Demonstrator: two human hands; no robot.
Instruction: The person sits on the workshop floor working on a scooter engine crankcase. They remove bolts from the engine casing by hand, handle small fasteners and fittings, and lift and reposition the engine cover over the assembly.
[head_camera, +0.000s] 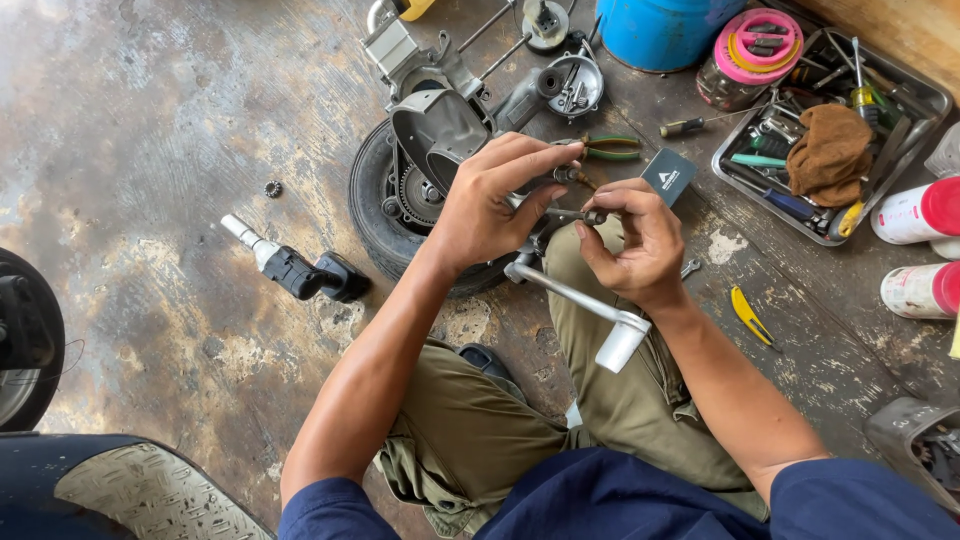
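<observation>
Evidently small, stiff and slippery, the metal part sits pinched between both hands, left hand and right hand closed on it, above the small wheel on the floor; fingertip grip suits.

A metal tray of tools sits at upper right, a brown rag lying in it. Two spray cans lie at the right edge. A blue tub stands at top. A yellow cutter lies at lower right. A black power tool lies left of centre on the floor.
</observation>
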